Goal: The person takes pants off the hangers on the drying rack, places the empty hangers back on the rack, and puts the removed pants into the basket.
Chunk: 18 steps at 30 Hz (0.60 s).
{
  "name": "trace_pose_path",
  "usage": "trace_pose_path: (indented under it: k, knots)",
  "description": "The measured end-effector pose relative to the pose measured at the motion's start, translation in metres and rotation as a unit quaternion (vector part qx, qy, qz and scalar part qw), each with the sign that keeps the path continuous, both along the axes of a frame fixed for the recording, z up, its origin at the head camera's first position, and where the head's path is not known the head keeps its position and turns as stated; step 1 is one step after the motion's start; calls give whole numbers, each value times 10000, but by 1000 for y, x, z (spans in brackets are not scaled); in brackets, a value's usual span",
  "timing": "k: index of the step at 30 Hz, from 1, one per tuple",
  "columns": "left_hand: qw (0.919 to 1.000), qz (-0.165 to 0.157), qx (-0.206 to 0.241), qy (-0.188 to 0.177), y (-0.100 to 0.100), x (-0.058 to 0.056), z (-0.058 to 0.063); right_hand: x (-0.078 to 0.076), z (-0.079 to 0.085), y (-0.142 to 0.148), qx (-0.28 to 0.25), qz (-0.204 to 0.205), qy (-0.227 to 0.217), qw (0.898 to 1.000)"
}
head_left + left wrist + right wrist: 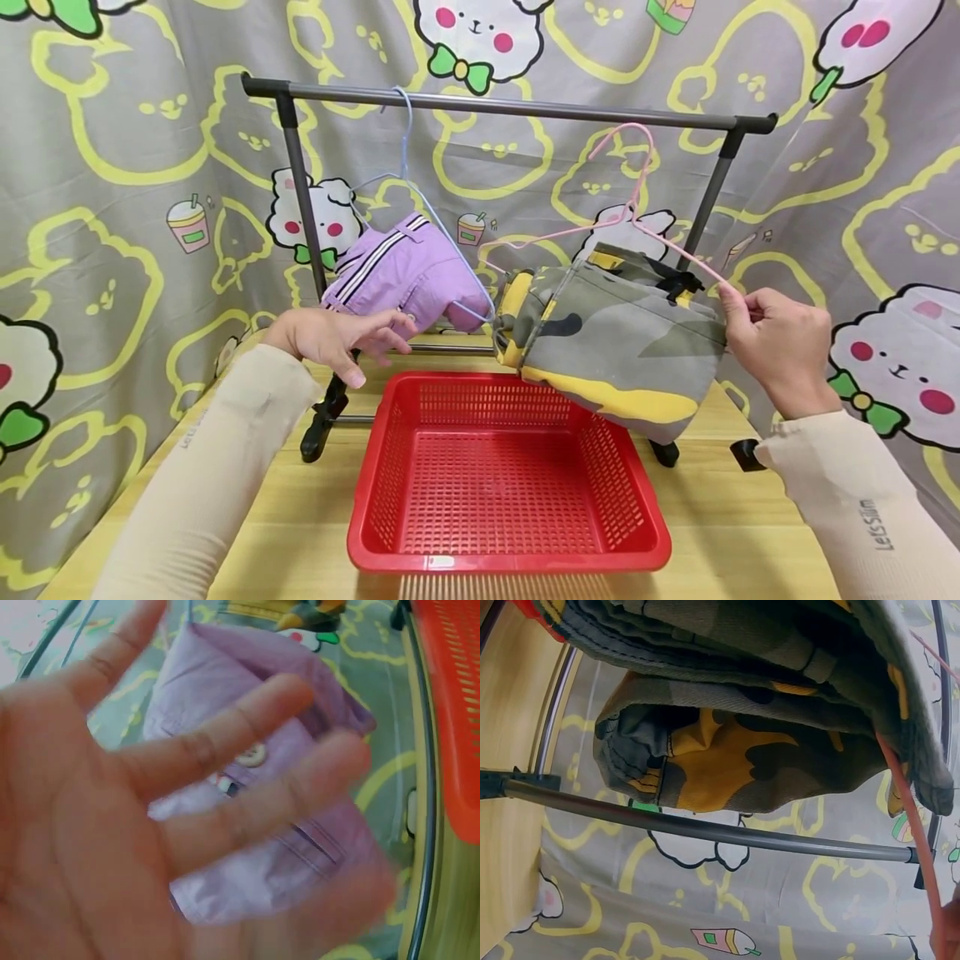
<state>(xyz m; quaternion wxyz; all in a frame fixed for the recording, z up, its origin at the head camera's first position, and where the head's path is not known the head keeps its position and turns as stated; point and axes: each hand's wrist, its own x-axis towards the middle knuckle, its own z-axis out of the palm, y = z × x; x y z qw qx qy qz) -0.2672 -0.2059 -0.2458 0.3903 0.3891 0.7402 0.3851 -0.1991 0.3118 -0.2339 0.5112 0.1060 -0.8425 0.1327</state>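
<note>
My right hand (780, 346) pinches the right corner of a pink hanger (633, 200), whose hook shows just below the rail in the head view. Over the hanger hang folded camouflage trousers (615, 333) in grey, green and yellow, tilted down toward the right. My left hand (348, 337) holds nothing, its fingers spread in front of a purple garment (420, 258) with a striped side and a button. That garment hangs on a blue hanger (406, 150) hooked over the rail. In the left wrist view the spread fingers (247, 817) overlap the purple cloth.
A grey metal clothes rack (510, 107) with black joints stands on the wooden table (720, 517). In front of its lower bars sits a red perforated basket (510, 562), partly below the camouflage trousers. A patterned curtain (120, 250) surrounds the back and sides.
</note>
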Motion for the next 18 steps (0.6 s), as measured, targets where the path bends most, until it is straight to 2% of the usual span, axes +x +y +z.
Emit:
trace_pose_path:
  k: [4,7,10,14,16,18]
  knots:
    - [9988,-316,248,-284,7,0,-9,0,0,0,-2,32,46,10000]
    - [9984,-270,431,-247,14,2,-16,-1,0,0,31,59,121,9999]
    - [9965,-201,803,-153,22,4,-21,-1,0,1,40,84,152,9998]
    - [9915,-20,1273,259,32,7,-27,-2,0,1,77,105,230,9996]
    - [9875,211,1453,575,36,8,-30,-3,1,2,106,116,290,9995]
    - [9801,481,1663,976,40,8,-34,-3,1,2,107,135,323,9993]
